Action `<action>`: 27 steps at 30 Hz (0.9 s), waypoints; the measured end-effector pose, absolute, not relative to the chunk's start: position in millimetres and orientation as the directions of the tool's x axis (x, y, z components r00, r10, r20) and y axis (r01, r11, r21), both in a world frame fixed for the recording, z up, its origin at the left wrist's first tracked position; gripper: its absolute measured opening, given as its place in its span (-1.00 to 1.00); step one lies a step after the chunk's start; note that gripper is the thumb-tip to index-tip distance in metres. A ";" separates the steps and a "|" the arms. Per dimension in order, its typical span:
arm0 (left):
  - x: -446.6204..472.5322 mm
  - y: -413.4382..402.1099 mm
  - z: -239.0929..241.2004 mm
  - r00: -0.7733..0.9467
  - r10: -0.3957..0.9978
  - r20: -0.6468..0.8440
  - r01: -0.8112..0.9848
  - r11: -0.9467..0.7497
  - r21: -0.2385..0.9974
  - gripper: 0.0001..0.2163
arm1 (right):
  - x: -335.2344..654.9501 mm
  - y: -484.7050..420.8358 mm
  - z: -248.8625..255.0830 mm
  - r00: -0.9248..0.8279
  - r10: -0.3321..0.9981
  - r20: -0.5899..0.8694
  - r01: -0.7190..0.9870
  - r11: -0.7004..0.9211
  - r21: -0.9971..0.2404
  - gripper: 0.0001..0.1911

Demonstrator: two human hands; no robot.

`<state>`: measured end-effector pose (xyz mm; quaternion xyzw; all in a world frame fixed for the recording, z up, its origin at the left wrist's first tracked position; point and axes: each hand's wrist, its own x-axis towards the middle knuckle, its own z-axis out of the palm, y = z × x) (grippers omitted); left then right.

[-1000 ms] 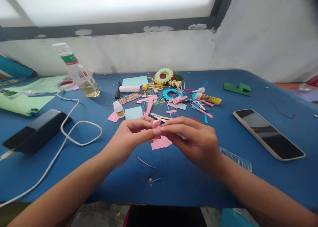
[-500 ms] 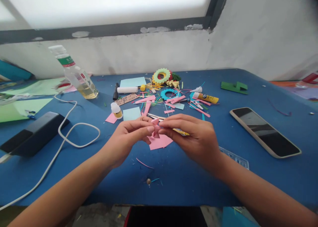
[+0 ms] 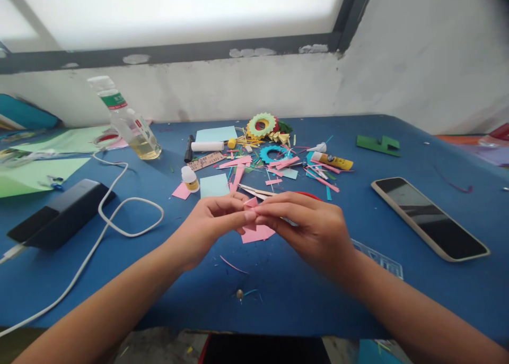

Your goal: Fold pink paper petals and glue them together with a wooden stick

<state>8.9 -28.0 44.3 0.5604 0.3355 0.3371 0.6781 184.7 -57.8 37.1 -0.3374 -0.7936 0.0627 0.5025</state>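
Note:
Both of my hands meet over the middle of the table, pinching a small folded pink paper piece [image 3: 250,204]. My left hand [image 3: 210,219] grips it from the left between thumb and fingers. From the right, my right hand [image 3: 308,221] holds it with fingertips and thumb; parts of the piece are hidden by the fingers. Below the hands lies a flat pink paper sheet [image 3: 256,234]. Just behind them are scissors [image 3: 258,192], partly covered by my right hand, and a light blue paper square [image 3: 213,185]. A small white glue bottle [image 3: 190,179] stands to the left.
Paper scraps [image 3: 278,163], a blue paper ring [image 3: 274,154] and a yellow glue tube [image 3: 333,161] lie behind. A phone [image 3: 429,215] is at right, near a clear stencil [image 3: 379,259]. At left are a tilted bottle [image 3: 137,130], a black device [image 3: 59,215] and a white cable [image 3: 91,247].
The pink paper piece has been turned between my fingers, and my right hand's fingers have shifted over it. The view has moved slightly; the things on the table lie as before.

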 end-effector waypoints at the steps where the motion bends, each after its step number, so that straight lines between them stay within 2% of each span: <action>1: 8.9 -27.9 44.6 0.539 0.840 -0.067 -0.091 0.137 0.986 -0.90 | 184.7 -57.8 37.2 -0.257 0.609 0.751 0.463 0.759 -0.457 -0.88; 8: 6.2 -27.9 46.9 0.569 0.821 -0.040 -0.174 0.168 0.970 -0.84 | 185.3 -57.7 37.3 -0.209 0.652 0.729 0.428 0.731 -0.531 -0.86; 14: 6.6 -27.7 45.3 0.523 0.852 -0.036 -0.134 0.124 0.983 -0.95 | 185.0 -58.8 40.0 -0.225 0.599 0.769 0.461 0.761 -0.457 -0.87; 19: 7.3 -28.0 45.7 0.499 0.866 -0.040 -0.107 0.108 0.988 -0.92 | 184.1 -58.2 39.6 -0.251 0.556 0.793 0.502 0.775 -0.384 -0.89; 27: 5.8 -26.7 47.8 0.498 0.866 -0.042 -0.143 0.130 0.981 -0.93 | 186.0 -58.8 41.7 -0.193 0.613 0.766 0.516 0.727 -0.452 -0.88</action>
